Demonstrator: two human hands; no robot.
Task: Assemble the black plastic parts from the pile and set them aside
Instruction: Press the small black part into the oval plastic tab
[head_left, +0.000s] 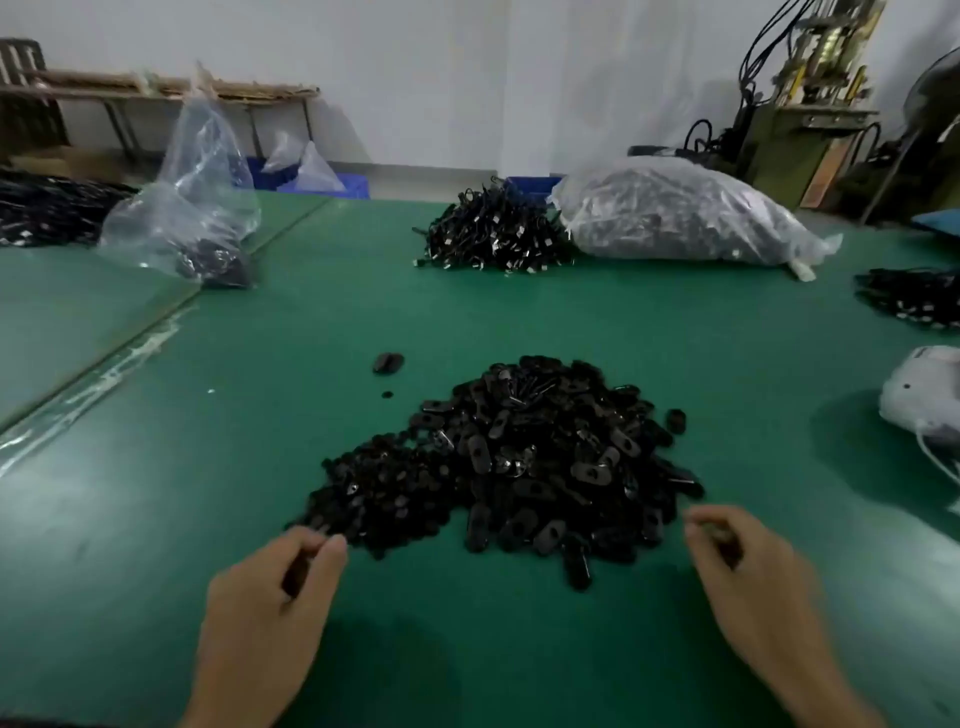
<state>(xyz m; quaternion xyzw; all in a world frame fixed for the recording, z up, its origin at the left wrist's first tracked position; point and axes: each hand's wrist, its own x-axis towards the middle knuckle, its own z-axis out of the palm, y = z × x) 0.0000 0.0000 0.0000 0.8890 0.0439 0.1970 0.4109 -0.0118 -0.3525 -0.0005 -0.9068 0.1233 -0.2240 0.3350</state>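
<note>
Picking hands: left hand (270, 608) and right hand (753, 582) were curled at the pile's near edge; whether either pinched a part, I could not tell.
Pile: black plastic parts (519, 457) lay heaped on the green table (260, 415).
Advice: one mating piece per hand, aligned before pressing.
Aside: lone part (388, 362) lay beyond.

black parts pile (524, 457), green table (311, 322), blue bins (343, 184)

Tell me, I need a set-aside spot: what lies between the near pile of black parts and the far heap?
Head view: bare green table between the pile and the heap; one stray black part lies just left.
</note>
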